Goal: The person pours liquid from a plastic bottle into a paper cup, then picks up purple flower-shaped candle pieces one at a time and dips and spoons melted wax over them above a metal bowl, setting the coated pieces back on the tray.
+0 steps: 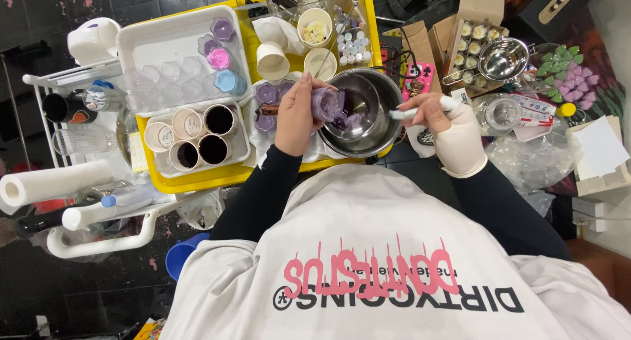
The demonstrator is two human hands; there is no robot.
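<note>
Purple cup (327, 103) clamped in the left hand (297, 113) grip over the steel bowl (378, 126) (right hand (453, 133) grips a white tool (402, 114)).

Open room inside the round steel bowl (368, 110); white paper cups (273, 61) crowd its far left, a brown cardboard box (476, 24) stands right.

We note a yellow plastic tray (217, 177) bearing a white rectangular tray (141, 32), a round steel mixing bowl (384, 93) and a shallow white dish of paper cups (244, 143), close together.
</note>
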